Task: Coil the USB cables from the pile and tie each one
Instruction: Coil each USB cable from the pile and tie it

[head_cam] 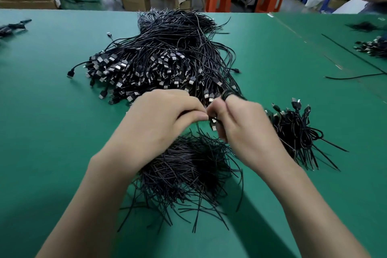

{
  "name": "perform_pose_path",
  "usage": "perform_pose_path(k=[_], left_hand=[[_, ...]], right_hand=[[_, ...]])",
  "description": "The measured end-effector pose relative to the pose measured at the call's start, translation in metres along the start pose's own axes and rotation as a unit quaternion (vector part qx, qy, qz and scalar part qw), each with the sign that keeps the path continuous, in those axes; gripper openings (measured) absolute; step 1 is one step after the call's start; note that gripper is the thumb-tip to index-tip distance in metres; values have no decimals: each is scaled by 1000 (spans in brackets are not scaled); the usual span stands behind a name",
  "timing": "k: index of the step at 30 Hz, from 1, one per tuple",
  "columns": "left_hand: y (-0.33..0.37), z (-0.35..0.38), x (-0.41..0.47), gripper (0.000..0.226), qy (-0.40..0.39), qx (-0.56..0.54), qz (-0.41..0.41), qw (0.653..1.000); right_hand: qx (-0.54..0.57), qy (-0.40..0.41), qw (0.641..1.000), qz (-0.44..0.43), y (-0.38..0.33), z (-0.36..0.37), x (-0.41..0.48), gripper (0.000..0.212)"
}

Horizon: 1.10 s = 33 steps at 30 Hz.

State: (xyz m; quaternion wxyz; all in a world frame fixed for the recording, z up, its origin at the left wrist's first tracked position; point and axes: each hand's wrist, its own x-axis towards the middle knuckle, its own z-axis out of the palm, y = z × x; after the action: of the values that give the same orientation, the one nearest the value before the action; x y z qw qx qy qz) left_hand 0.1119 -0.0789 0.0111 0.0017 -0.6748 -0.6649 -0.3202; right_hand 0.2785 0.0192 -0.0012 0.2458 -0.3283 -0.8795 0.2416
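Both forearms come in from the bottom edge, bare, w/ the hands meeting just past the heap of twist ties (188,174), which is the landmark from here on. Left hand (165,119) sits just beyond the ties' far-left edge, fingers curled in and thumb pressed to forefinger, pinching smth thin and black at the tips; can't tell if it's a tie or cable end. Right hand (238,128) is just beyond the ties' far-right edge, fingers closed round a coiled USB cable (227,93); loops show above the knuckles, one metal plug (213,126) pokes out below the thumb. Fingertips of both hands nearly touch.

Ties lie loose, black, splayed every direction on the green table (52,132), partly under both wrists.

Right of the ties, just beside: a bunch of finished coils (297,132), plugs up, tie tails sticking out toward the near side.

Beyond the ties, past the hands: the big pile of uncoiled cables (163,58), USB plugs fanned along its near edge, wires trailing back to the table's far edge.

Far right of the ties: more cable bundles (370,47) and a stray cable (356,76). Far left: a small dark bunch (12,26), blurred.
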Motion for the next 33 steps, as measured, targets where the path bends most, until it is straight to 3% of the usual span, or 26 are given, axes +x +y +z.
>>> perform_pose_path(k=[1, 3, 5, 7, 10, 14, 17, 20, 24, 26, 33], left_hand=[[-1, -3, 0, 23, 9, -1, -6, 1000], [-2, -8, -1, 13, 24, -62, -26, 997], [-3, -10, -2, 8, 32, -148, -55, 987], [-6, -10, -3, 10, 34, -200, -85, 975], [-7, -2, -1, 14, 45, -281, -128, 950], [-5, 14, 2, 40, 4, -456, -157, 876], [-7, 18, -1, 32, -78, -452, -109, 882], [-12, 17, -2, 30, -65, -445, -99, 888], [-11, 18, 0, 8, -33, -445, -122, 887], [-13, 19, 0, 10, -23, -435, -129, 891], [-10, 31, 1, 9, 27, -462, -173, 869]], right_hand=[[26, -50, 998, 13, 0, 2, -1, 41], [195, -143, 969, 49, -1, 4, -6, 46], [367, -241, 895, 77, -1, 1, -12, 47], [428, -300, 850, 67, 0, -1, -16, 39], [449, -309, 837, 46, -1, -4, -15, 29], [500, -298, 813, 33, 0, -8, -13, 29], [527, -309, 791, 24, 2, -9, -14, 31], [534, -307, 787, 36, 3, -7, -14, 31], [514, -289, 806, 50, 0, -4, -16, 29], [512, -285, 808, 58, -3, -5, -15, 28], [520, -170, 828, 122, -9, -2, -15, 15]])
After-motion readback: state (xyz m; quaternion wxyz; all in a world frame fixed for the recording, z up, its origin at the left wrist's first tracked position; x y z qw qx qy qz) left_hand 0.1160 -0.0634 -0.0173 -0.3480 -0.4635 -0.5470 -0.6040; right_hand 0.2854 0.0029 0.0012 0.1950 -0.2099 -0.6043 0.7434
